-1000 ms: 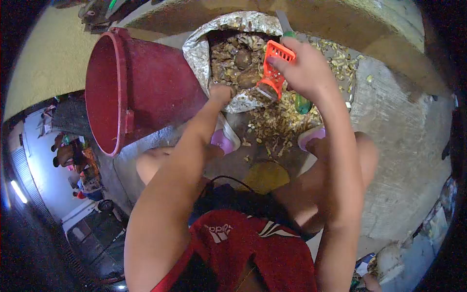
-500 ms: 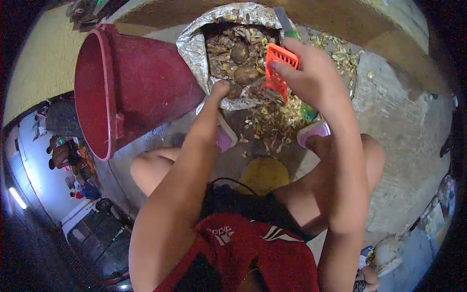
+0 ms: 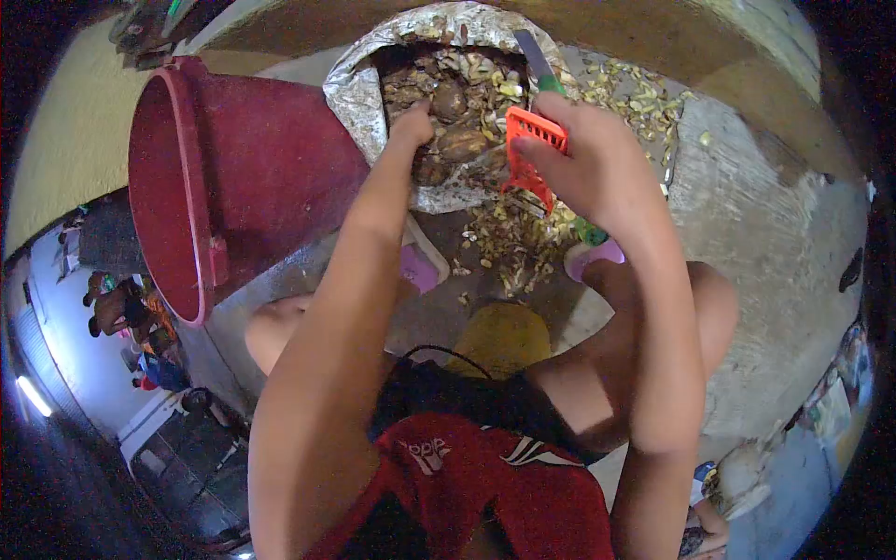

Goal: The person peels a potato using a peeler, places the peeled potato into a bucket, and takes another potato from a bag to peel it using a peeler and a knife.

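Over the left part of an open white sack [image 3: 353, 93], my left hand [image 3: 412, 124] reaches in among brown tubers [image 3: 450, 101] and peelings; its fingertips are too small and hidden to read. My right hand [image 3: 588, 140] is closed around an orange slotted peeler [image 3: 535, 133], held at the sack's right side. A knife with a green handle [image 3: 549, 84] sticks up beyond the same hand, its blade pointing away from me. Pale peelings [image 3: 513, 252] lie on the ground just below the sack. Part of a green object [image 3: 588, 231] shows under my right wrist.
A large red bin [image 3: 280, 159] lies on its side left of the sack. More peelings [image 3: 644, 103] are scattered at the right, before a low wall [image 3: 709, 65]. My feet in purple footwear [image 3: 425, 266] flank the peelings. Several people [image 3: 121, 308] are far left.
My left hand has moved from the sack's near edge further in over the tubers. My right hand still holds the orange peeler, now slightly lower. The view has shifted a little.
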`<state>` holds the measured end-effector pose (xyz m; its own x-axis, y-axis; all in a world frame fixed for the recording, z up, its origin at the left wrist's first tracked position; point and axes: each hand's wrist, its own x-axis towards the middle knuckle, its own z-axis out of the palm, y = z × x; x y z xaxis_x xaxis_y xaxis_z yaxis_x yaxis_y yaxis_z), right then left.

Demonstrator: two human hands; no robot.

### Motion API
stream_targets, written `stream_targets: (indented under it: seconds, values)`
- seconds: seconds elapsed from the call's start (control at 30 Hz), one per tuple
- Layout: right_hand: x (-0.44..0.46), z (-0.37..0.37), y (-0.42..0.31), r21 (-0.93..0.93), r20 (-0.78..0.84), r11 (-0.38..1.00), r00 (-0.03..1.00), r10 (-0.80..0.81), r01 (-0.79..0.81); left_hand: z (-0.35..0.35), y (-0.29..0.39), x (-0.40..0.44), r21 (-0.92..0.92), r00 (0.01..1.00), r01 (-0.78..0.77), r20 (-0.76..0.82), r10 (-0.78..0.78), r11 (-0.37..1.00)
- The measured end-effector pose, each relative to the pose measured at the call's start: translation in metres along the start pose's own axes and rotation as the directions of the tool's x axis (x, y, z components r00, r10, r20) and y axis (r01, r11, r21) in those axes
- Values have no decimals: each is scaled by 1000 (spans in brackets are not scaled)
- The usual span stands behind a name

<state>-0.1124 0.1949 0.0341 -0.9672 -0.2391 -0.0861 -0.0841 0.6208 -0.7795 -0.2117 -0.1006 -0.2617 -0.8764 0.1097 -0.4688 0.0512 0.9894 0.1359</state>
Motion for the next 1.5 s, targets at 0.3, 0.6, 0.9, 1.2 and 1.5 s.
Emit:
stream_targets:
  seconds: [0.3,0.6,0.9,1.2,1.5]
  values:
    - [-2,-6,-2,7,46,999,998,34,-35,3,7,25,-66,982,132,147,-121,989]
    - [-1,-1,8,-56,30,996,998,64,-62,18,-21,70,-113,981,-5,192,27,994]
    - [0,2,13,-19,29,995,995,97,-97,-9,-5,38,291,838,-66,535,-105,954]
    - [4,2,13,1,17,1000,1000,-21,21,1,-31,38,297,860,-122,508,-49,947]
    - [-11,6,9,-94,65,996,998,4,2,-7,-13,-2,-202,880,10,468,87,979]
